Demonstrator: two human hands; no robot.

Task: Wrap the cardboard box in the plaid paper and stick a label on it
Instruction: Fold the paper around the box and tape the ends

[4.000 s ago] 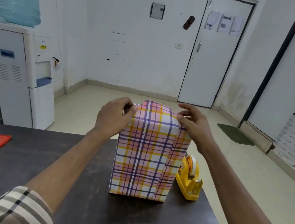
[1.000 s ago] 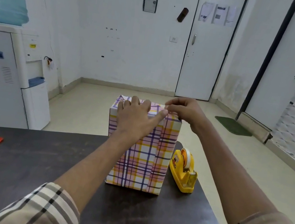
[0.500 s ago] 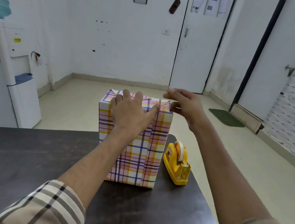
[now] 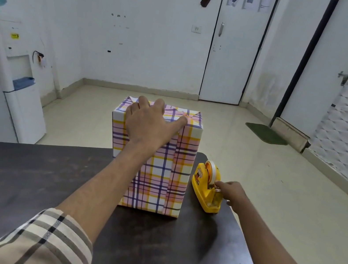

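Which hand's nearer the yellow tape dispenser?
Right. The right hand pinches at the yellow plastic tape dispenser; the left hand rests atop the plaid-wrapped box beside it.

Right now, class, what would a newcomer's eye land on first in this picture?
The plaid-wrapped box stands upright at the far edge of the dark table, with the left hand pressing flat on its folded top. Just right of it sits the yellow tape dispenser, where the right hand pinches the tape.
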